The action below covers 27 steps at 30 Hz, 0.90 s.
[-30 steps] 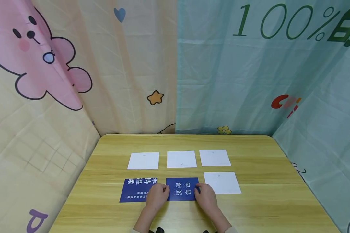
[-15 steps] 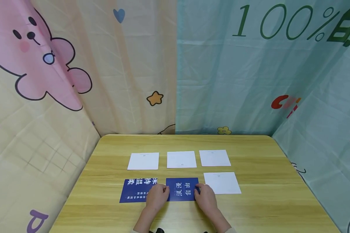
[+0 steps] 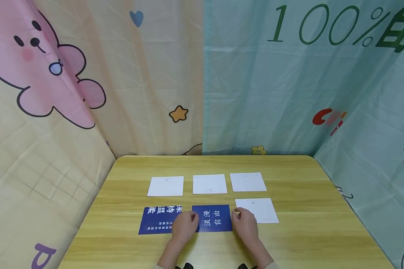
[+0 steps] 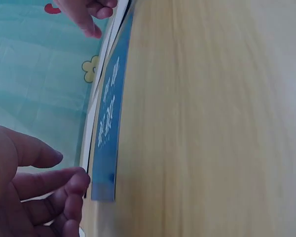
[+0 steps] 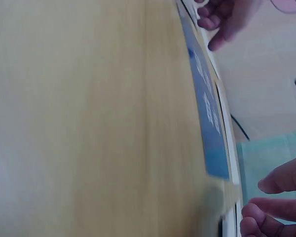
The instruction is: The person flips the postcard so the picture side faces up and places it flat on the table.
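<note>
A blue card [image 3: 212, 220] with white characters lies flat on the wooden table, in the middle of the near row. By its left edge hovers my left hand [image 3: 185, 227], partly covering the left blue card [image 3: 158, 220] in the head view. Thumb and fingers of this hand are apart and hold nothing in the left wrist view. Just past the middle card's right edge is my right hand [image 3: 245, 227], in front of a white card [image 3: 260, 211]. The right wrist view shows its thumb and loosely bent fingers [image 5: 254, 212] apart, holding nothing.
Behind the near row lie three white cards in a line: left [image 3: 165, 186], middle [image 3: 210, 184] and right [image 3: 248, 182]. Printed curtains [image 3: 155, 74] stand at the back and sides of the table [image 3: 306, 209].
My right hand has let go of the middle blue card's right edge and moved slightly right. My left hand has loosened from the left edge and shifted a little. The cards have hardly moved.
</note>
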Available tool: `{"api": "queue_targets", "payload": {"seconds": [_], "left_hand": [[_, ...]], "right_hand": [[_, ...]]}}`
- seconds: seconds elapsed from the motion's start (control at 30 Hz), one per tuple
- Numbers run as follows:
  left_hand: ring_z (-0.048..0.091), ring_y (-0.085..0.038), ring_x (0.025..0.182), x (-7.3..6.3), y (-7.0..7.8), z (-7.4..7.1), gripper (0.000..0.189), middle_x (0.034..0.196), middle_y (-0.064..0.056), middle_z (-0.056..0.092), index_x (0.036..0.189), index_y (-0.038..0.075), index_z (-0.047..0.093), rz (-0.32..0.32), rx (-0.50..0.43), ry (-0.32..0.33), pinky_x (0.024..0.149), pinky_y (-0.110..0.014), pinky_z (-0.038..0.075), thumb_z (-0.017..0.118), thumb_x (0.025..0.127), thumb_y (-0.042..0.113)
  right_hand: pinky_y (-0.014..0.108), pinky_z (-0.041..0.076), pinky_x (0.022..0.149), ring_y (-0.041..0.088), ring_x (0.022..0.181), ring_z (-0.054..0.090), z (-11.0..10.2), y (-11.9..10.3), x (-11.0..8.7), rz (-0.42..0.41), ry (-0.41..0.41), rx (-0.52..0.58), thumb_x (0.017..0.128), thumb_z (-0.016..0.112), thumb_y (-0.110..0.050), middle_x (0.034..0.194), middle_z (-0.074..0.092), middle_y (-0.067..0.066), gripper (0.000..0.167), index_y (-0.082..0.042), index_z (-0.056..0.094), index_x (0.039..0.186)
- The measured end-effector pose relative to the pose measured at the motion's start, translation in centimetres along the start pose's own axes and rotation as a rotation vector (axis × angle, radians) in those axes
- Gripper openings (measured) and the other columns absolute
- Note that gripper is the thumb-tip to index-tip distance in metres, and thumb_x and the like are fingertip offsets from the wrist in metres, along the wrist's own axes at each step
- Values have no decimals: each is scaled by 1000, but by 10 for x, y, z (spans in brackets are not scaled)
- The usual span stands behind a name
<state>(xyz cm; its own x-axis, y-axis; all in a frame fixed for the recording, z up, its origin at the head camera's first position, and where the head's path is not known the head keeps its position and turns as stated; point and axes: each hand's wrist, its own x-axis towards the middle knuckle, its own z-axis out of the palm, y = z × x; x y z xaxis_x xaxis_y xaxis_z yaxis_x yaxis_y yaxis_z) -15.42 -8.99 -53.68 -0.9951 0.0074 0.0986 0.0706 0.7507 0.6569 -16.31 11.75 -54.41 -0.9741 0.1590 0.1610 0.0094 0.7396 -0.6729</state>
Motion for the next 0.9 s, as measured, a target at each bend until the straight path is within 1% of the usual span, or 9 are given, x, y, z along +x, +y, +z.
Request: {"api": "queue_targets", "payload": {"seconds": [0.07,0.13,0.3,0.47,0.67,0.7,0.8,0.83,0.9], "left_hand": [[52,-11,62,3,5,5,17,74,1,61,93,3,70,4,-81,-10,52,-26,43,59,87,14],[56,-13,69,6,11,10,20,79,-1,63,99,-1,68,13,-208,-40,58,-27,46,59,87,12],[59,-20,85,15,30,25,33,94,-7,63,113,-9,59,10,-486,-174,72,-32,49,56,89,13],[57,-31,101,21,50,44,40,107,-16,61,120,-12,52,15,-588,-290,82,-41,47,54,91,15],[54,-36,105,26,71,62,46,112,-24,58,120,-17,48,-9,-593,-275,87,-44,44,55,87,13],[54,-36,105,26,74,63,47,112,-25,57,120,-18,48,-17,-590,-269,87,-44,44,56,86,13],[57,-25,76,28,80,67,29,84,-14,58,95,-14,56,-33,-577,-262,67,-35,47,57,85,13],[52,-20,65,28,82,68,23,74,-8,53,83,-10,54,-35,-574,-261,58,-31,43,57,85,13],[35,-13,52,28,85,69,25,60,0,37,67,1,41,-29,-569,-257,48,-25,30,57,84,11]], "right_hand": [[28,32,47,11,50,39,-8,8,6,15,15,18,83,62,-11,55,43,-4,17,3,68,90],[28,34,49,12,52,40,-17,18,12,37,38,23,83,62,-11,57,46,-4,16,2,68,88],[30,37,51,15,55,45,-43,38,25,91,66,42,83,61,-12,61,52,0,18,4,68,88],[30,39,53,19,59,49,-62,56,31,143,43,51,85,59,-13,66,56,5,24,9,65,91],[34,44,59,27,71,57,-78,76,36,159,52,59,86,58,-13,77,62,14,26,11,64,93],[36,45,61,29,74,58,-80,78,36,159,54,61,86,57,-13,80,63,16,26,11,64,93],[40,47,65,33,79,59,-87,83,39,168,50,64,87,56,-13,86,64,20,27,11,63,95],[41,47,66,34,80,59,-89,85,39,176,47,62,87,56,-13,87,64,20,27,11,63,96],[42,47,68,35,82,59,-92,87,41,185,42,53,87,55,-14,88,64,22,29,12,63,98]]}}
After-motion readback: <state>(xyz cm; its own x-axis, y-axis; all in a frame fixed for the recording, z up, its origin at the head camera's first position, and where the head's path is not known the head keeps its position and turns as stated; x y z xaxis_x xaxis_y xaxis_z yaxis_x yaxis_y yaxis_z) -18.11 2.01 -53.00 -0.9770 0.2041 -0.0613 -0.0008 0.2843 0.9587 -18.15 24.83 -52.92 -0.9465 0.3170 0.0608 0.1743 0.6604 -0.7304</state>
